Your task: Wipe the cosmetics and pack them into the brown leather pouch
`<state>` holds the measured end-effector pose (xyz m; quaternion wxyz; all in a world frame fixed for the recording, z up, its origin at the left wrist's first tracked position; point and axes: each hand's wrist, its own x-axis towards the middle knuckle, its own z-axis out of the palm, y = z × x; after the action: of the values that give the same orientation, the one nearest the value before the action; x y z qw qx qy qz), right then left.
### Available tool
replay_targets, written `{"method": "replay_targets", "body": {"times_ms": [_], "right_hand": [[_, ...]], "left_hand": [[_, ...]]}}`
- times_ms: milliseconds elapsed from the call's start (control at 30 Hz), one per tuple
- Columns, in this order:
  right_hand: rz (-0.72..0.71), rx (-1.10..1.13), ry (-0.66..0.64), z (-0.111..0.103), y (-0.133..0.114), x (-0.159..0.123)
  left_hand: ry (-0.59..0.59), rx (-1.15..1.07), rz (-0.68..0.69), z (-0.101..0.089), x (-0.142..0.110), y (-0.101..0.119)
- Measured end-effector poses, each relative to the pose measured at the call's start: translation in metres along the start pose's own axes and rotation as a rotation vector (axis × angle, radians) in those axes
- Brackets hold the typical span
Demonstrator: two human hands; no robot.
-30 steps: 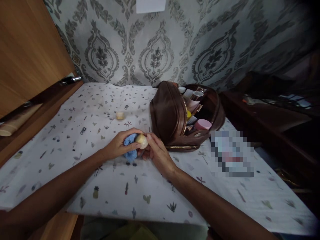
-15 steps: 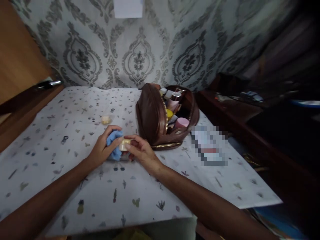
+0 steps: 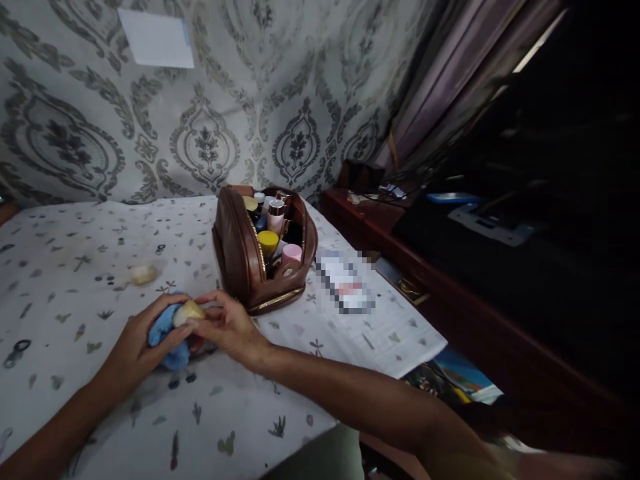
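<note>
1. In the head view, your left hand (image 3: 131, 343), at the lower left of the frame, has its fingers closed around a fluffy blue cloth (image 3: 163, 325) and against a small cream-and-yellow container (image 3: 189, 312). The cloth lies between palm and container, probably for wiping or cushioning.
2. Your right hand (image 3: 235, 333), left of the frame's centre, pinches the container's near side between thumb and fingers, seemingly to steady it; its lower fingers are partly hidden.
3. A similar pale piece (image 3: 143, 274) rests on the printed tablecloth (image 3: 90, 230) just beyond your hands, apparently within easy reach; blur hides whether it is a jar or a lid.
4. At mid-frame, the brown zip bag (image 3: 235, 247) gapes open, its walls apparently propping up the yellow-lidded jar (image 3: 268, 241), pink lid (image 3: 292, 253) and silver-capped bottle (image 3: 276, 215).
</note>
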<state>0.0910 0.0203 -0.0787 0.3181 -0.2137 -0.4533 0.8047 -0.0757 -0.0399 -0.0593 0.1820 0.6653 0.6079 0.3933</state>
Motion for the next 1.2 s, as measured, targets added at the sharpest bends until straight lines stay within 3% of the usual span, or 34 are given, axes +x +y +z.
{"method": "replay_targets", "body": {"times_ms": [333,433,600,667,800,967,1067,1200], "right_hand": [[-0.001,-0.157,0.051,-0.001,0.000,0.001],[0.008,-0.148,0.077,0.000,0.001,0.001],[-0.016,-0.198,0.039,-0.001,0.002,0.000],[-0.030,-0.217,0.001,-0.001,0.000,-0.001],[-0.014,-0.225,-0.034,-0.001,-0.003,-0.003],[-0.120,-0.244,0.016,0.002,-0.002,-0.005],[-0.222,-0.365,0.042,0.002,0.001,-0.007],[-0.269,-0.616,0.068,0.001,0.000,-0.011]], "left_hand": [[0.051,0.104,0.032,0.002,-0.007,0.002],[0.107,0.232,0.167,0.002,-0.009,-0.006],[0.068,0.388,0.572,0.006,-0.009,-0.019],[0.078,0.421,0.621,0.008,-0.009,-0.021],[0.081,0.380,0.514,0.009,-0.008,-0.017],[0.052,0.175,0.201,0.007,-0.006,-0.002],[0.014,0.007,0.061,0.007,-0.003,0.006],[-0.029,-0.166,-0.025,0.008,-0.001,0.011]]}}
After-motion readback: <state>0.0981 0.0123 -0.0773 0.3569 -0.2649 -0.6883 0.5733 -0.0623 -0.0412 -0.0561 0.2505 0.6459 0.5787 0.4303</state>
